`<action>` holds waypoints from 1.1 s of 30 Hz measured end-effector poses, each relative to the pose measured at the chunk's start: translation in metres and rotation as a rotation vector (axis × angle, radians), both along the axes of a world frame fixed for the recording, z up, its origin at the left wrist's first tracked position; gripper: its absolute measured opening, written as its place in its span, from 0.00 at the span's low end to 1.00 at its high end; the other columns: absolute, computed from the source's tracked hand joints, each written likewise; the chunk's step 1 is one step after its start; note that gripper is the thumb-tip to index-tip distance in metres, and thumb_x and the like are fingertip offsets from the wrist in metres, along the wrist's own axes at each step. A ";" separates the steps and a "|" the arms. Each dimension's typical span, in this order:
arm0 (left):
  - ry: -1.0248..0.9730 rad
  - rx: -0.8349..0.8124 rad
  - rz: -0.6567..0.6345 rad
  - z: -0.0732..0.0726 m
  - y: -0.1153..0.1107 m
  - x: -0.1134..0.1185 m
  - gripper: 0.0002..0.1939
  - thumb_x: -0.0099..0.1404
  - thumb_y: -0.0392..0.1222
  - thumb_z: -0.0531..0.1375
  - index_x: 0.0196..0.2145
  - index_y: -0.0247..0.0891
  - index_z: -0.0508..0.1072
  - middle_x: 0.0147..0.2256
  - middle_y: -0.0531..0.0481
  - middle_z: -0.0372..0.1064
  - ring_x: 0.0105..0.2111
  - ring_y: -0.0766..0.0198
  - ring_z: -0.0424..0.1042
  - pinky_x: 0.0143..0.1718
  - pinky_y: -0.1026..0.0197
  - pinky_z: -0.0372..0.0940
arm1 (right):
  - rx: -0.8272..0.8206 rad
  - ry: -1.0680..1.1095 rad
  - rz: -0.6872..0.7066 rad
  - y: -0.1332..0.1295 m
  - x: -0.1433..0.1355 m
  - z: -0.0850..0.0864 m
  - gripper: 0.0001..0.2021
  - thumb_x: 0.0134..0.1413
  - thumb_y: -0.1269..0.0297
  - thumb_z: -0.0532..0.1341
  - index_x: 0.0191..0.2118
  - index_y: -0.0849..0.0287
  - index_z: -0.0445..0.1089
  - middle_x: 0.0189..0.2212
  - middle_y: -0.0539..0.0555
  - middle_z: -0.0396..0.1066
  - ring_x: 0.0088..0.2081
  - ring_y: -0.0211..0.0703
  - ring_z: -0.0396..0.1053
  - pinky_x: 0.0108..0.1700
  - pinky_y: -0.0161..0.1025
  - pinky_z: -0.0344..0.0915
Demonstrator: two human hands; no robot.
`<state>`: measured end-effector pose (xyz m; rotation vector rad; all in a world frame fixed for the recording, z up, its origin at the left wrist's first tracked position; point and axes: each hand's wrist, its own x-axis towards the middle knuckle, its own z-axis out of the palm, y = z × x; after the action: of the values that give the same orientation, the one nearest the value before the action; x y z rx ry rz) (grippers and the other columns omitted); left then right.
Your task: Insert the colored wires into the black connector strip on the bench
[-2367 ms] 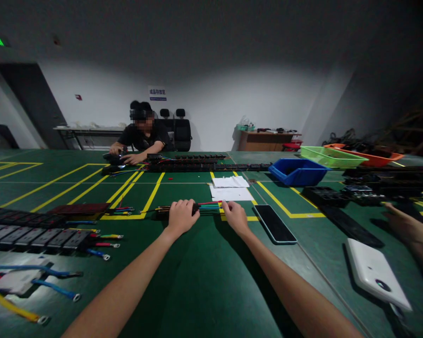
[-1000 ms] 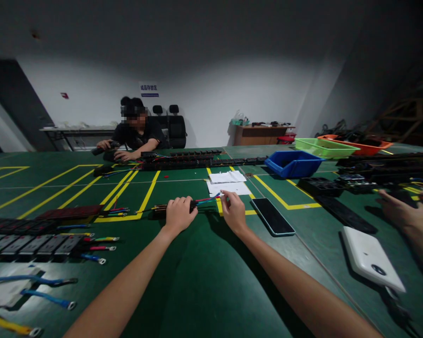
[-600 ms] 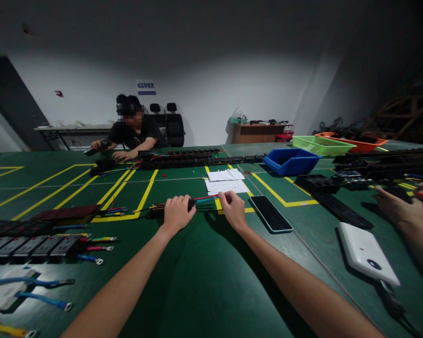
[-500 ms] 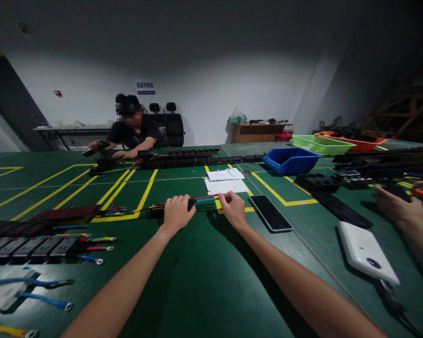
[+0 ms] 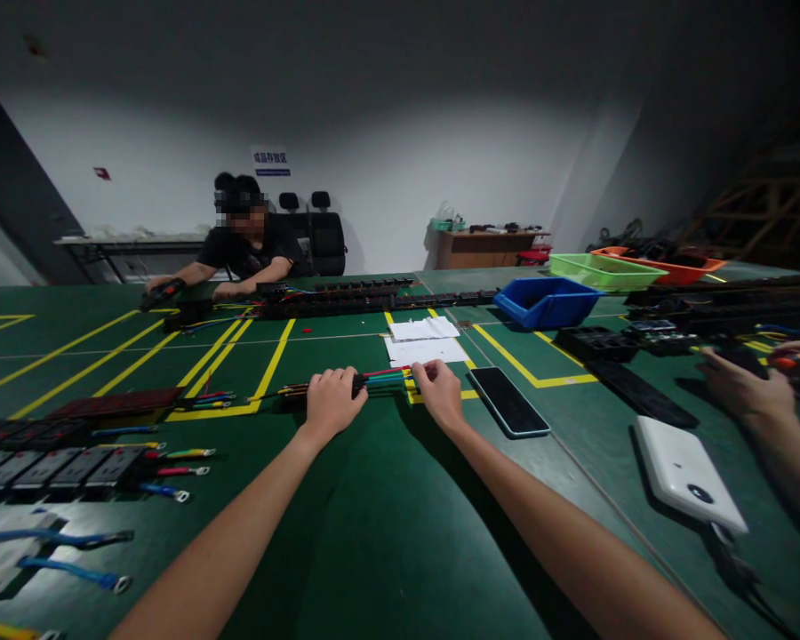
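Observation:
My left hand is closed round a bundle of coloured wires at a dark part, most of which its fingers hide. Out to the right run red and blue-green wires, and my right hand pinches their ends. On the left side of my left hand, more thin wires lead toward the table. A phone lies face up just right of my right hand. White paper sheets lie beyond both hands.
Socket strips with lugged wires lie at left. A blue bin and a green basket stand at back right. Near right are a white device and another person's hand. Across the table a person holds a dark tool.
My hands keep nearly the same grip on the wires. Across the table, the person's hand with the tool has shifted left. The whole view has moved slightly.

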<state>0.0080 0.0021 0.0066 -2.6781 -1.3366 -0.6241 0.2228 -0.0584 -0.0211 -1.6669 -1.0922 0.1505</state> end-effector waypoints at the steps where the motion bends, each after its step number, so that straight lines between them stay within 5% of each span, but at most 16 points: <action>1: -0.006 -0.006 -0.004 0.000 0.000 0.000 0.18 0.72 0.53 0.50 0.45 0.39 0.73 0.42 0.43 0.76 0.43 0.52 0.73 0.46 0.50 0.63 | -0.006 0.001 0.004 0.000 0.000 0.000 0.19 0.61 0.46 0.56 0.32 0.57 0.72 0.28 0.55 0.75 0.29 0.46 0.70 0.31 0.38 0.57; 11: 0.008 0.013 0.017 0.001 -0.001 0.001 0.18 0.71 0.53 0.51 0.45 0.39 0.73 0.42 0.43 0.76 0.43 0.51 0.73 0.46 0.49 0.63 | 0.165 -0.203 0.058 -0.003 -0.006 0.004 0.16 0.65 0.52 0.55 0.37 0.57 0.72 0.34 0.55 0.71 0.32 0.43 0.66 0.38 0.39 0.61; 20: 0.016 0.000 0.015 0.004 -0.002 0.001 0.18 0.71 0.53 0.51 0.45 0.39 0.73 0.42 0.42 0.76 0.43 0.51 0.73 0.46 0.49 0.63 | 0.052 -0.072 0.029 0.001 -0.001 -0.001 0.20 0.65 0.50 0.55 0.48 0.60 0.73 0.37 0.57 0.75 0.34 0.47 0.70 0.37 0.40 0.61; 33: 0.006 0.012 -0.003 0.002 0.000 0.001 0.19 0.71 0.53 0.50 0.45 0.38 0.73 0.41 0.42 0.76 0.41 0.52 0.72 0.45 0.50 0.63 | -0.171 -0.161 -0.016 0.005 0.002 -0.005 0.26 0.68 0.48 0.49 0.27 0.56 0.74 0.29 0.58 0.73 0.30 0.46 0.66 0.31 0.39 0.52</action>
<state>0.0091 0.0022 0.0086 -2.6710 -1.3226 -0.6223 0.2246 -0.0535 -0.0264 -1.8656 -1.2141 0.1030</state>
